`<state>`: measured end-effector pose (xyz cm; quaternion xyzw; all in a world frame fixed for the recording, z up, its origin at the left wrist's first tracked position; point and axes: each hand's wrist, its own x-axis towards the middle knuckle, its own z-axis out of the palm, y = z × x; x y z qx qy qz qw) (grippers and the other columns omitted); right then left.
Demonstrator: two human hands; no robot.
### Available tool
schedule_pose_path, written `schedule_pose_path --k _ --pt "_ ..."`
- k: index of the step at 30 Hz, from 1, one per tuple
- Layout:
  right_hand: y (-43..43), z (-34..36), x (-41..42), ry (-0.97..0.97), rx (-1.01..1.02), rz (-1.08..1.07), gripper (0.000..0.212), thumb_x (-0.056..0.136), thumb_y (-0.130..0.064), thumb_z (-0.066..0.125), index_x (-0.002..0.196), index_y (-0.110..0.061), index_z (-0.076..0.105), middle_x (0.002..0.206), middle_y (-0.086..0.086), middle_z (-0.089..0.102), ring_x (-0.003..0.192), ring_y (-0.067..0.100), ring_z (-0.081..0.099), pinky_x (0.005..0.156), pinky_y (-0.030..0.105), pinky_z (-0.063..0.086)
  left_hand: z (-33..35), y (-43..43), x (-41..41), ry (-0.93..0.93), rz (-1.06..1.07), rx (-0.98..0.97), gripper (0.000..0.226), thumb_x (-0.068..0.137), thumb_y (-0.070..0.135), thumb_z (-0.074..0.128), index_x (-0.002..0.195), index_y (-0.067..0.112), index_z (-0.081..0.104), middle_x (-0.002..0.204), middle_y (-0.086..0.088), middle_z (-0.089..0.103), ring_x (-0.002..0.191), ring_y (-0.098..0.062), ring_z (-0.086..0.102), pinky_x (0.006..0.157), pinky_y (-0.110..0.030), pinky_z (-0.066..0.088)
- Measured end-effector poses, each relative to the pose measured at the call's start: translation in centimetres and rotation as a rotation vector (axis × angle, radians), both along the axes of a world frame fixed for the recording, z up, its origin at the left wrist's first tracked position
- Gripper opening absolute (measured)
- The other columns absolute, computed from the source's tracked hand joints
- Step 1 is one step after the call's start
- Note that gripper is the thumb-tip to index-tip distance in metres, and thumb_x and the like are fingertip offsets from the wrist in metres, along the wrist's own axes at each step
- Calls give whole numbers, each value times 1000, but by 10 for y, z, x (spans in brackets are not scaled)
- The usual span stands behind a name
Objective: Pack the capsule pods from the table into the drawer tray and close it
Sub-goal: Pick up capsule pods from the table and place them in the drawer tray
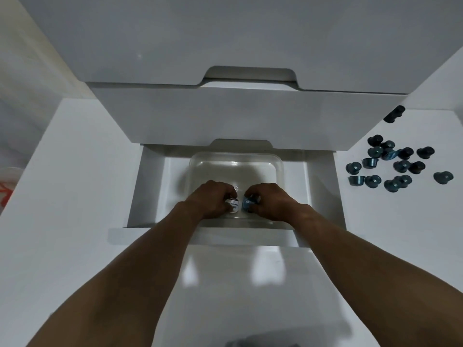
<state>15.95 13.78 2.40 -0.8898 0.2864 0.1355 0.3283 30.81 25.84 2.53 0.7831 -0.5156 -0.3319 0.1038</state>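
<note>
A clear plastic tray (pixel 236 160) sits inside the pulled-out white drawer (pixel 323 186). Both my hands reach into the tray's near part. My left hand (pixel 211 199) is shut on a capsule pod with a white printed lid (pixel 232 204). Beside it, my right hand (pixel 269 200) is shut on a blue capsule pod (pixel 248 204). The two pods almost touch, low in the tray. On the white table to the right lies a loose cluster of several dark blue pods (pixel 395 166), with one pod apart (pixel 443 177).
Above the open drawer are two shut white drawer fronts (pixel 225 113). A dark knob-like object (pixel 394 113) lies at the right by the cabinet. A lower white surface (pixel 233 284) lies under my forearms. Something white and orange shows at the far left edge (pixel 6 189).
</note>
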Motion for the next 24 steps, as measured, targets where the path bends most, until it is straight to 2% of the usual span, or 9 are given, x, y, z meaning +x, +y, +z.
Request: schedule_pose_path --k 10,24 --pt "7 0 3 45 19 49 34 84 -26 68 116 -19 62 115 5 63 95 18 58 78 22 43 3 5 4 -9 -65 55 35 77 28 74 112 24 66 113 1 67 103 -16 61 90 -31 51" --pt "14 -2 10 24 12 79 35 84 -23 69 116 -14 61 115 9 64 99 22 60 80 24 45 0 6 3 -26 -75 69 38 77 30 73 113 23 64 112 -1 68 100 -17 62 88 -32 51"
